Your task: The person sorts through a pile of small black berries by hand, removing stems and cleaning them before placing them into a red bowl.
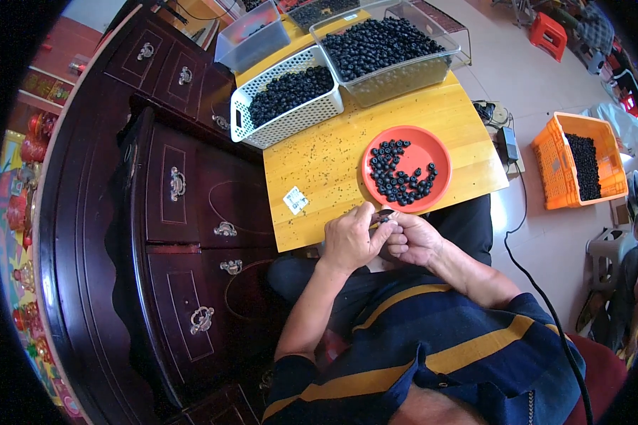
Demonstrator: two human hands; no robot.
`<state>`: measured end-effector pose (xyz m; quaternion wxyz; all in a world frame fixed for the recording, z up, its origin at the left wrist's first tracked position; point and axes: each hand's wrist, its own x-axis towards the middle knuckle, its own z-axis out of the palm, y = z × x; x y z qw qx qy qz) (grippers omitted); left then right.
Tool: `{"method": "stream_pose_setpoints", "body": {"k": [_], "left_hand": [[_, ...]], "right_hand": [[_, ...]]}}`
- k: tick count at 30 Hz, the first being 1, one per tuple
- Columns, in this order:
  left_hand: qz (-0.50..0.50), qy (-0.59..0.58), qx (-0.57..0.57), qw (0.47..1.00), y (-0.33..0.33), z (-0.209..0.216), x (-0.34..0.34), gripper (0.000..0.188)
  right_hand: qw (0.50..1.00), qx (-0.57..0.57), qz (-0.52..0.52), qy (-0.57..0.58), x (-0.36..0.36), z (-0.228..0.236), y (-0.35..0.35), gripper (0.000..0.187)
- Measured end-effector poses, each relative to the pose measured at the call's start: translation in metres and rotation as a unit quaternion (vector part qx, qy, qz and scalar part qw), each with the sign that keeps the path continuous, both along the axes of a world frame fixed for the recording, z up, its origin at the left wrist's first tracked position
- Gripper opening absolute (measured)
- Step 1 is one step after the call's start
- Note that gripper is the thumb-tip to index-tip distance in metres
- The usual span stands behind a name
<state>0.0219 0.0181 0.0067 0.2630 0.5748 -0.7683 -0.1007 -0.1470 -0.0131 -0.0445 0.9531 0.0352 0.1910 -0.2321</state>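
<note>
My left hand (353,239) and my right hand (415,238) meet just in front of the red plate (422,150), close to the table's near edge. Both have bent, closed fingers. A small dark piece (383,219) shows between the fingertips; its exact shape is mostly covered, and which hand grips it more is hard to see. On the plate lie many small round black parts (404,185), several with a hole in the middle. They sit mostly along its left and near sides.
Behind the plate, a white perforated basket (298,117) and a clear plastic bin (397,88) hold more black parts. Dark crumbs and a small white packet (295,200) lie on the yellow table (468,117). An orange crate (549,170) stands right; dark drawers (181,191) flank the left.
</note>
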Motion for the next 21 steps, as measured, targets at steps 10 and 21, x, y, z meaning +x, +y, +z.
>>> {"method": "stream_pose_setpoints", "body": {"k": [10,21], "left_hand": [[-0.005,-0.041,0.008,0.999,-0.001,-0.009,-0.004,0.035],[0.006,0.016,-0.017,1.000,-0.006,-0.012,0.003,0.037]], "right_hand": [[0.998,-0.031,0.011,0.053,-0.001,0.009,-0.006,0.012],[0.999,-0.027,-0.013,0.017,0.009,0.003,-0.003,0.013]]}}
